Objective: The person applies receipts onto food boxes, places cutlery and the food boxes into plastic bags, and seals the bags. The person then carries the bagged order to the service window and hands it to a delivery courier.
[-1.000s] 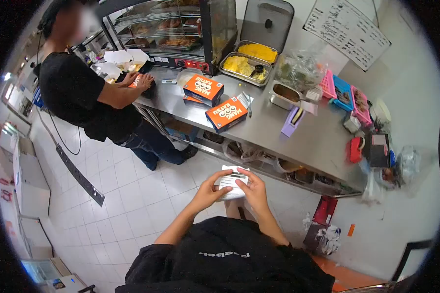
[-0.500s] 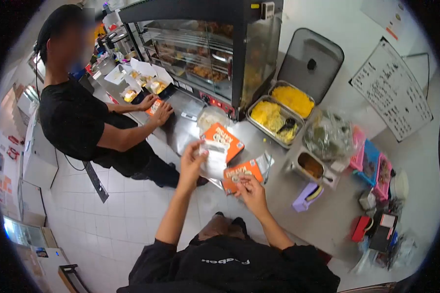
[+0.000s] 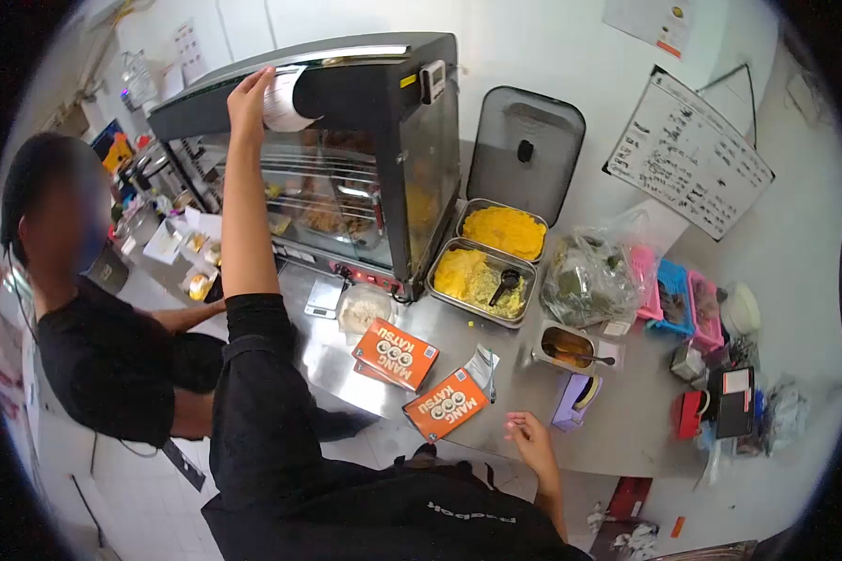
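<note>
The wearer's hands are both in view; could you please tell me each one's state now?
Left hand: closed on a white paper slip.
Right hand: loosely curled, nothing visibly held; whether open or closed cannot be told.

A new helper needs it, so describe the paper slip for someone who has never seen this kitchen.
Find the big black glass-fronted food warmer on the steel counter. Near its upper front edge, the camera wearer's raised left hand holds a curling white paper slip. Unlike the sheet on the wall, it is in someone's hand.

Commercial kitchen — food cabinet (image 3: 346, 164), printed boxes (image 3: 395, 353)
</note>
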### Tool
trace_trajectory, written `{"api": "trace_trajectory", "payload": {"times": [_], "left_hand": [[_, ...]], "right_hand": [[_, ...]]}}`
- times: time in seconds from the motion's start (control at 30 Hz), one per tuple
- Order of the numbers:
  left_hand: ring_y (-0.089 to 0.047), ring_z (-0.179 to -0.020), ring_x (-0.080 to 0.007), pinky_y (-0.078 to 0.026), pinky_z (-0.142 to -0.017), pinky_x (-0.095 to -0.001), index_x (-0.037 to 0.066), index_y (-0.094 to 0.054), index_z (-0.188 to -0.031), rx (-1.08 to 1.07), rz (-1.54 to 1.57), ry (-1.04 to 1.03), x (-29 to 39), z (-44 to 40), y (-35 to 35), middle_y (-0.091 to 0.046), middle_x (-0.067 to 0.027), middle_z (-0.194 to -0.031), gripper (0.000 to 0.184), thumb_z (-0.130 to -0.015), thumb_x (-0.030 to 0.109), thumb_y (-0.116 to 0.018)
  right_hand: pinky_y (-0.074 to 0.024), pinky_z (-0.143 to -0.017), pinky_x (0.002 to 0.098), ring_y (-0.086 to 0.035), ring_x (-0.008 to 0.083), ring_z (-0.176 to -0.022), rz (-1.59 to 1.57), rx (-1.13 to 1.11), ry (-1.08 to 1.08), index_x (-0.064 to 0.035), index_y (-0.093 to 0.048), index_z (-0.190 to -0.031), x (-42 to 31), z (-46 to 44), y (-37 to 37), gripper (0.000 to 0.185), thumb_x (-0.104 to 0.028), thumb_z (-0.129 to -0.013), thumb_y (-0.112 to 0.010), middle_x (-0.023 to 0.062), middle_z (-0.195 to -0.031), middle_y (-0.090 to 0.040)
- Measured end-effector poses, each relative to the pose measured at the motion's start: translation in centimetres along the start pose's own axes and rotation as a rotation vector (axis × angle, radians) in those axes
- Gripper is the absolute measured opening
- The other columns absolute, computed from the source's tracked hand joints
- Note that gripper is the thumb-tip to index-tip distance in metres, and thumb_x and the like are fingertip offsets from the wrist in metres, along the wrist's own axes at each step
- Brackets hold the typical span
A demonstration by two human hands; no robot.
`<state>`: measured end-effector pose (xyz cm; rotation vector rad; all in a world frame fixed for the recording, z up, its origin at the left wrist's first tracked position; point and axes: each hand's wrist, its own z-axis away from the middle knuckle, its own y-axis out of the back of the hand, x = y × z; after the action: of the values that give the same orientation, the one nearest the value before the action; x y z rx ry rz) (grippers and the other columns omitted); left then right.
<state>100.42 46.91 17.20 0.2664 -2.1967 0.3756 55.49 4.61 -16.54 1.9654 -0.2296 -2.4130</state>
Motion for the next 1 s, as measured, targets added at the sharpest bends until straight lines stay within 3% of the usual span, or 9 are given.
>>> {"api": "trace_trajectory", "payload": {"times": [0.17,0.3,0.43,0.5,0.63,0.7,0.77,0.83,1.0], "left_hand": [[-0.060,-0.085,-0.0181,-0.044,-0.079,-0.0283,0.003,-0.068,-0.098,0.043,-0.608,-0.221,-1.4,-2.5,0.0,-0.066,-0.0143,-0.088,0.033,-0.078,0.029,-0.069],[-0.061,-0.073,-0.0322,-0.047,-0.070,-0.0393,0.010,-0.068,-0.092,0.081,-0.978,-0.939,-3.0,-4.6,-0.2,-0.063,-0.0153,-0.073,0.031,-0.085,0.038,-0.059],[-0.063,-0.081,-0.0300,-0.046,-0.072,-0.0441,0.014,-0.068,-0.096,0.123,-1.257,-0.755,-1.7,-2.7,-1.3,-0.066,-0.0140,-0.075,0.038,-0.087,0.048,-0.052],[-0.062,-0.066,-0.0314,-0.046,-0.066,-0.0463,0.011,-0.067,-0.100,0.123,-1.414,-1.020,-0.5,-1.6,-0.8,-0.064,-0.0134,-0.064,0.043,-0.087,0.049,-0.051],[-0.044,-0.102,-0.0361,-0.035,-0.086,-0.0485,-0.002,-0.061,-0.098,0.407,-0.791,-0.829,-1.5,3.1,-1.6,-0.051,-0.0292,-0.107,0.052,-0.087,0.048,-0.052],[-0.045,-0.090,-0.0321,-0.034,-0.087,-0.0439,-0.002,-0.057,-0.098,0.401,-0.547,-0.602,-0.9,12.2,-3.3,-0.051,-0.0229,-0.099,0.046,-0.088,0.043,-0.053],[-0.049,-0.091,-0.0299,-0.037,-0.085,-0.0389,-0.002,-0.053,-0.094,-0.047,-0.294,-0.324,-2.2,21.4,-4.6,-0.051,-0.0189,-0.096,0.039,-0.087,0.036,-0.057],[-0.051,-0.095,-0.0336,-0.039,-0.083,-0.0428,-0.003,-0.053,-0.100,-0.298,-0.800,-0.419,-7.3,28.3,-3.5,-0.053,-0.0198,-0.099,0.046,-0.083,0.039,-0.061],[-0.052,-0.100,-0.0425,-0.044,-0.083,-0.0456,-0.006,-0.041,-0.122,-0.646,-1.034,0.077,-17.9,39.4,5.1,-0.052,-0.0278,-0.109,0.070,-0.079,0.043,-0.064]], "right_hand": [[-0.0477,-0.064,0.0250,-0.059,0.0111,-0.071,0.005,0.122,-0.017,-0.0006,-0.057,-0.104,2.2,1.4,-0.3,0.021,-0.015,-0.088,-0.057,0.0060,-0.088,-0.061],[-0.0473,-0.065,0.0260,-0.058,0.0114,-0.071,0.111,0.120,-0.061,-0.0017,-0.058,-0.102,3.1,2.1,-0.9,0.021,-0.018,-0.088,-0.057,0.0050,-0.083,-0.061],[-0.0481,-0.068,0.0311,-0.061,0.0190,-0.075,0.222,0.111,-0.125,-0.0003,-0.056,-0.103,5.0,1.5,-2.7,0.026,-0.019,-0.085,-0.061,0.0121,-0.087,-0.063],[-0.0474,-0.076,0.0377,-0.058,0.0286,-0.093,0.319,0.173,-0.147,-0.0018,-0.053,-0.109,7.7,0.7,-4.9,0.033,-0.017,-0.081,-0.063,0.0162,-0.103,-0.058],[-0.0344,-0.094,0.0536,-0.031,0.0410,-0.123,0.721,0.219,0.184,-0.0086,-0.049,-0.120,5.7,-2.4,-9.9,0.049,-0.020,-0.076,-0.066,0.0185,-0.126,-0.037],[-0.0275,-0.090,0.0690,-0.024,0.0447,-0.127,0.968,0.125,0.132,-0.0128,-0.050,-0.121,5.1,-4.6,-12.7,0.052,-0.029,-0.075,-0.068,0.0188,-0.134,-0.030],[-0.0187,-0.086,0.0759,-0.016,0.0468,-0.129,0.966,0.155,0.186,-0.0159,-0.052,-0.120,6.7,-6.4,-15.3,0.052,-0.038,-0.075,-0.066,0.0180,-0.137,-0.027],[-0.0130,-0.086,0.0793,-0.009,0.0482,-0.131,0.979,0.154,0.189,-0.0185,-0.052,-0.120,7.1,-7.1,-16.1,0.054,-0.045,-0.075,-0.064,0.0172,-0.140,-0.023],[-0.0086,-0.087,0.0787,-0.004,0.0481,-0.133,1.062,0.062,0.222,-0.0196,-0.053,-0.119,7.5,-6.6,-14.1,0.059,-0.049,-0.069,-0.067,0.0188,-0.143,-0.018]]}}
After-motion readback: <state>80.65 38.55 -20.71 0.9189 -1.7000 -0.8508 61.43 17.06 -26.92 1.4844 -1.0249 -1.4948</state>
